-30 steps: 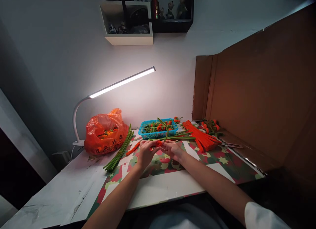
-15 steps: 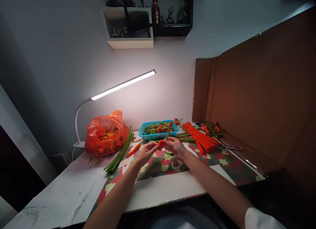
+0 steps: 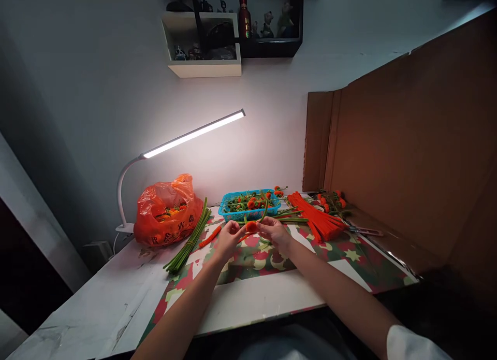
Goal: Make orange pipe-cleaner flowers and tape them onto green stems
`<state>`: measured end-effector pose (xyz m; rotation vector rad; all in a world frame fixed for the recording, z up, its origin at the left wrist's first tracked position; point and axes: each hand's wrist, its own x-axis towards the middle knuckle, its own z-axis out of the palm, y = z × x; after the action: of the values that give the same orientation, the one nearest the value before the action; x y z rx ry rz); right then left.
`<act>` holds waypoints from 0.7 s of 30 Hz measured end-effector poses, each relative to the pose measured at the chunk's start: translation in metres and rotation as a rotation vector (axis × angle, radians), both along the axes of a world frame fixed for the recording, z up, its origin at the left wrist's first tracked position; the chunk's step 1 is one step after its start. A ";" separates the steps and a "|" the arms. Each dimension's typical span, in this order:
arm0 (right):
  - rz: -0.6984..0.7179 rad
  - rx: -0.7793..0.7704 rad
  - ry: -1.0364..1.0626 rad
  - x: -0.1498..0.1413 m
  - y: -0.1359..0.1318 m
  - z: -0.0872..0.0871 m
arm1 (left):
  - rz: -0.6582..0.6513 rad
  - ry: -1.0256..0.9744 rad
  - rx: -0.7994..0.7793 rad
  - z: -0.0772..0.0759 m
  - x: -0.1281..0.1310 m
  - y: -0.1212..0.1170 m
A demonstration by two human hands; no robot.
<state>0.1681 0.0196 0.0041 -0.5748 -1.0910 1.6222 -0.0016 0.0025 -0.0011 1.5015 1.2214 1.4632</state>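
Observation:
Between my two hands is a small round orange pipe-cleaner flower [image 3: 251,226] with green pipe-cleaner ends rising from it. My left hand [image 3: 228,240] pinches the flower's left side, fingers closed. On the other side, my right hand [image 3: 275,232] grips it with thumb and fingertips, close to the bent green stem. The fingers partly hide where stem and flower meet. Just beyond the hands stands a blue basket [image 3: 229,215] of green stems and orange flowers. An orange coiled piece [image 3: 210,236] lies left of my left hand.
A bundle of green pipe cleaners [image 3: 189,243] and an orange plastic bag [image 3: 165,233] lie to the left, near a lit lamp [image 3: 194,133]. Rightward are orange pipe cleaners [image 3: 318,217], scissors [image 3: 367,231], more flowers [image 3: 332,200] and a cardboard wall [image 3: 396,142].
My left hand has shifted its hold, its fingers now more curled beside the flower. The flower has moved slightly left, and a second green end now shows above it.

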 end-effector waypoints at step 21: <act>-0.413 0.721 -0.383 -0.002 -0.011 -0.005 | -0.310 -0.240 -0.074 -0.010 0.016 -0.004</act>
<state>0.1663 0.0086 -0.0011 -0.5769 -1.6060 0.6951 0.0146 -0.0011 -0.0110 1.3510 0.8485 1.3301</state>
